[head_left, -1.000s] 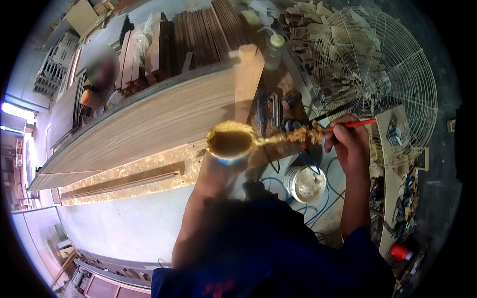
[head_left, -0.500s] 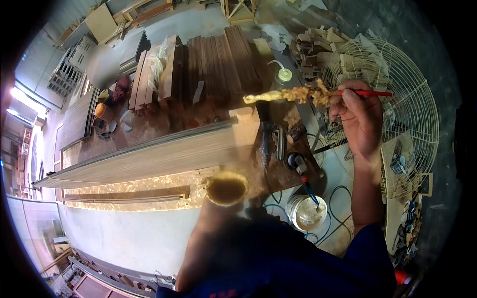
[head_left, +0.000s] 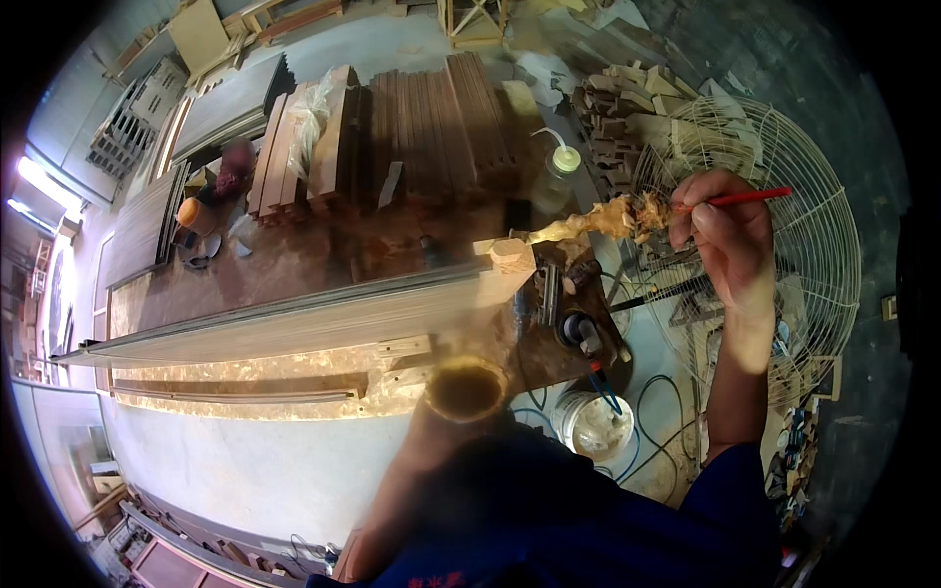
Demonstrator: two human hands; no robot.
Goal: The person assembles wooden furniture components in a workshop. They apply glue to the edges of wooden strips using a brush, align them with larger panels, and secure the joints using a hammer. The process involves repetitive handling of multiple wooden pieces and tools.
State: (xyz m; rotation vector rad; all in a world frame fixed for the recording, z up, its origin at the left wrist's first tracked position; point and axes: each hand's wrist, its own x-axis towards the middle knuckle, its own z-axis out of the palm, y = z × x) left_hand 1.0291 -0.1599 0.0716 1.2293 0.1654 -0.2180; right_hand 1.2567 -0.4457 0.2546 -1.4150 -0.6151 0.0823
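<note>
My right hand [head_left: 727, 230] pinches the red handle of a glue brush [head_left: 613, 218], whose shaft is thickly crusted with dried, amber glue. Its tip points left, close to the right end of a long wooden panel [head_left: 323, 312]; whether it touches cannot be made out. The panel, pale with a dark far edge, lies across the workbench [head_left: 314, 240]. Low in front of me, my left hand [head_left: 431, 416] supports a round cup [head_left: 467, 388] with a yellowish, glue-coated rim and brown inside. The cup is blurred, and my left fingers are mostly hidden behind it.
Stacked brown boards [head_left: 431, 122] fill the bench's far side. A squeeze bottle [head_left: 565, 162] stands at its right edge, with a power tool [head_left: 580, 331] nearer. To the right are a large wire fan guard [head_left: 814, 225], a white bucket [head_left: 596, 426] and trailing hoses [head_left: 642, 412].
The brush has come down to the panel's right end, my right hand lowering and shifting slightly right with it. The cup in my left hand has moved right and a little lower.
</note>
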